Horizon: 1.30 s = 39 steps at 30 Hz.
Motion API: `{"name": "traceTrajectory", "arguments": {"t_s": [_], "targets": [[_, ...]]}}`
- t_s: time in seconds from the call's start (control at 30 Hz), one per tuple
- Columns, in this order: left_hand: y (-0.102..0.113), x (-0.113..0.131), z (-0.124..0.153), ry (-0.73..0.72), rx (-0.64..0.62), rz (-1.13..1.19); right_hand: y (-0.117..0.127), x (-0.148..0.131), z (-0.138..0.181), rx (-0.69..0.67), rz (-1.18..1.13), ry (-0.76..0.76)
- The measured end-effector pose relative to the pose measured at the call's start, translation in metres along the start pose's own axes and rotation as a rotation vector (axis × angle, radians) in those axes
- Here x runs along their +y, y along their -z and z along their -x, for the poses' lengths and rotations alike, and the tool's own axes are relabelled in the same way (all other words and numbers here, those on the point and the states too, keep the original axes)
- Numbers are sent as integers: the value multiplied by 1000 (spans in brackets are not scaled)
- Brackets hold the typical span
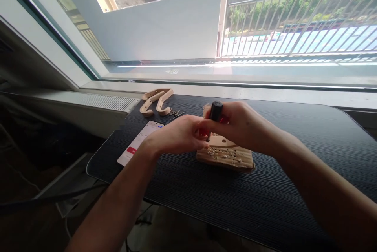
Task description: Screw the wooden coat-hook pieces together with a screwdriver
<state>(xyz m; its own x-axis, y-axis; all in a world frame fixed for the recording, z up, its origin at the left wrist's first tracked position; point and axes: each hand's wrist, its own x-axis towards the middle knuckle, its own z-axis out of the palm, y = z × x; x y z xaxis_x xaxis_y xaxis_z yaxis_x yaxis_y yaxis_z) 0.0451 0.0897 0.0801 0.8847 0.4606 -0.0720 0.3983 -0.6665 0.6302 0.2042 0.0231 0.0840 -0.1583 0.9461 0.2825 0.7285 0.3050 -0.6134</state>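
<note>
My right hand [247,128] is closed around a screwdriver [216,110] with a black and red handle, held nearly upright. The fingers of my left hand [184,132] pinch around its lower end; whether a screw is between them is hidden. Beneath the tip lies a pale wooden piece with a round hole [219,141], resting on a rough wooden block [226,157]. Several small holes and splinters mark the block's front part. Part of the wooden piece is covered by my hands.
Wooden hooks [157,102] lie at the back left of the dark table [282,189], with several loose screws [176,114] beside them. A phone [138,142] showing a timer lies left of my left hand. Behind the table are a white sill [250,94] and a window.
</note>
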Motion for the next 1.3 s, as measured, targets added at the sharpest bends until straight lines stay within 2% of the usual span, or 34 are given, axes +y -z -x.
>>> {"name": "traceTrajectory", "arguments": {"t_s": [0.23,0.4,0.53,0.77,0.93,1.3], "targets": [[-1,7,3,-12,7,-46,-1,-1,4,7,12,-15],[-11,5,5,-64,52,-99,2,-5,5,32,15,-1],[-19,-2,4,-74,72,-138,3,-5,5,-2,-1,-2],[-17,-2,7,-84,113,-81,1,-3,6,-59,-42,-72],[-24,-7,7,-75,170,-30,0,-5,5,-65,-54,-23],[-23,-9,8,-68,119,1,0,-10,7,-50,-61,-33]]}}
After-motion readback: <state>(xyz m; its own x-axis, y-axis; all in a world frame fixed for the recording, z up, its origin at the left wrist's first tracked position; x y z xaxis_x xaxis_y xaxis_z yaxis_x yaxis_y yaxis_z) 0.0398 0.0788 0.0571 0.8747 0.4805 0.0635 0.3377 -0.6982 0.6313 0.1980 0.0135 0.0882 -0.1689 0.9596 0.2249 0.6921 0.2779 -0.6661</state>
